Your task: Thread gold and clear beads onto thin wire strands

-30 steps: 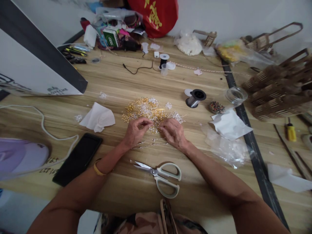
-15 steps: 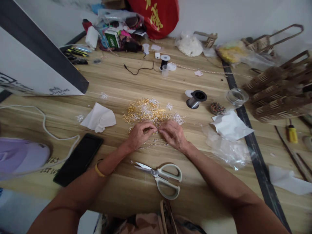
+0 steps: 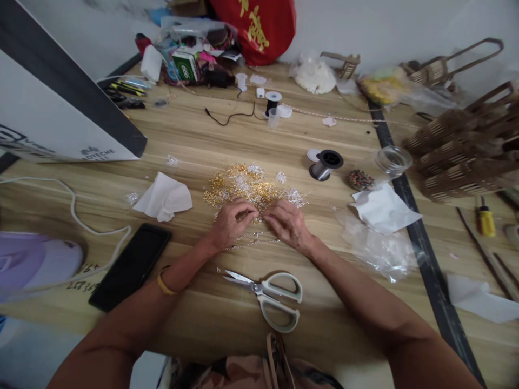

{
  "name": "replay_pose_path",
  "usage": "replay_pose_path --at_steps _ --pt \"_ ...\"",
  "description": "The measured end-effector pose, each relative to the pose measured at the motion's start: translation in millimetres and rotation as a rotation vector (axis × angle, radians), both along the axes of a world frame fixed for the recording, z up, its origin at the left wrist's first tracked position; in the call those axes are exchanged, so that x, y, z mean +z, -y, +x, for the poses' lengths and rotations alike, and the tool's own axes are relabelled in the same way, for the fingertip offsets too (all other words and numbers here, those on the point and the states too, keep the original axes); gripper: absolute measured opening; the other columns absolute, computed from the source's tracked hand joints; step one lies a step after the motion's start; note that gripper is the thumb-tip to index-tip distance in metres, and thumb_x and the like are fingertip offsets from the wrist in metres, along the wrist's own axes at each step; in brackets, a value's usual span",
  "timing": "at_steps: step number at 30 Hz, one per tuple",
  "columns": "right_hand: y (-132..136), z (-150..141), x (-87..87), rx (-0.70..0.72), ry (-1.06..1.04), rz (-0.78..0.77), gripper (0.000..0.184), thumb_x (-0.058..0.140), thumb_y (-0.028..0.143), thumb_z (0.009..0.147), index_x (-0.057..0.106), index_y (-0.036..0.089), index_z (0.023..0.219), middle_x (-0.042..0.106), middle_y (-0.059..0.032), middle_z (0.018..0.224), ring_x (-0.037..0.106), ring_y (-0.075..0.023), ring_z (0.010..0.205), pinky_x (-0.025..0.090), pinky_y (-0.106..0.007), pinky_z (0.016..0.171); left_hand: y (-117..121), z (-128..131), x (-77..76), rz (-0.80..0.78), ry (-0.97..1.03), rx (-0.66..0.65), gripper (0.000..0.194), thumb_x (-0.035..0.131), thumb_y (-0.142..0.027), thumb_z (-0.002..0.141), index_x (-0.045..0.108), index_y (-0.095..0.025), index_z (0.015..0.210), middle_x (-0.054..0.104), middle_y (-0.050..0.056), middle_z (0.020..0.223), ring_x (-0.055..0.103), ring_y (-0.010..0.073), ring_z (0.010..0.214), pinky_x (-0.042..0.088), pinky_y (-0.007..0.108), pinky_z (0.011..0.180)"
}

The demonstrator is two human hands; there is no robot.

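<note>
A heap of small gold and silver jewellery parts (image 3: 243, 183) lies in the middle of the wooden table (image 3: 203, 135). My left hand (image 3: 232, 221) and my right hand (image 3: 288, 222) rest at the heap's near edge, fingertips pinched together and nearly touching. Each pinches a tiny piece too small to name. A thin silver chain (image 3: 253, 241) lies on the wood just under both hands. White-handled scissors (image 3: 270, 294) lie shut-bladed nearer to me.
A black phone (image 3: 130, 266), a crumpled tissue (image 3: 163, 198) and a white cord (image 3: 75, 210) lie to the left. A wire spool (image 3: 325, 164), a bead dish (image 3: 360, 179), a glass jar (image 3: 392, 159), paper and plastic bags sit right. Wooden baskets (image 3: 458, 156) stand far right, clutter at the back.
Both hands have stayed at the heap's near edge. The fingertips have drawn closer together and shifted slightly nearer to me.
</note>
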State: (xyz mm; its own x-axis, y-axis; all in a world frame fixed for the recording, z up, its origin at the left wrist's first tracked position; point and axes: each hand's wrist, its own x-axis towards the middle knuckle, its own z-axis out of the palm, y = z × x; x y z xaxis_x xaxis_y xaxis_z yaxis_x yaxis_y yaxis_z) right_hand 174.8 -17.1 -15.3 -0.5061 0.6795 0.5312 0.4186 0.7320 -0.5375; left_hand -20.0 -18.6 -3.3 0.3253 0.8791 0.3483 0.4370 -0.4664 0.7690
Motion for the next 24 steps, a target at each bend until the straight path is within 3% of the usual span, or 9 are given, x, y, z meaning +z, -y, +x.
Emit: replay_pose_path --at_steps 9,13,24 --pt "-2 1 -1.8 -0.057 -0.073 -0.034 0.01 0.05 0.021 0.09 0.06 0.019 0.091 0.064 -0.0066 0.088 0.056 -0.0186 0.086 0.049 -0.036 0.078 -7 -15 2.3 -0.179 0.172 0.276 0.017 0.061 -0.031 0.081 0.068 -0.016 0.076 0.069 0.004 0.08 0.062 0.0161 0.078 0.047 0.027 0.077" --pt "-2 1 -2.4 -0.064 -0.08 -0.048 0.01 0.051 0.021 0.09 0.06 0.019 0.09 0.064 -0.0065 0.086 0.057 -0.0186 0.085 0.049 -0.035 0.078 -11 -24 7.8 -0.21 0.176 0.317 0.021 0.062 -0.034 0.079 0.07 -0.015 0.079 0.072 0.004 0.084 0.064 0.0167 0.081 0.048 0.027 0.078" --pt "-2 1 -2.8 -0.075 -0.088 -0.086 0.01 0.05 0.023 0.09 0.059 0.02 0.088 0.062 -0.0055 0.082 0.055 -0.0183 0.081 0.048 -0.035 0.075 -16 -41 18.8 -0.097 -0.432 0.153 0.011 0.061 -0.021 0.077 0.07 -0.017 0.08 0.069 0.005 0.082 0.062 0.0191 0.079 0.046 0.032 0.077"
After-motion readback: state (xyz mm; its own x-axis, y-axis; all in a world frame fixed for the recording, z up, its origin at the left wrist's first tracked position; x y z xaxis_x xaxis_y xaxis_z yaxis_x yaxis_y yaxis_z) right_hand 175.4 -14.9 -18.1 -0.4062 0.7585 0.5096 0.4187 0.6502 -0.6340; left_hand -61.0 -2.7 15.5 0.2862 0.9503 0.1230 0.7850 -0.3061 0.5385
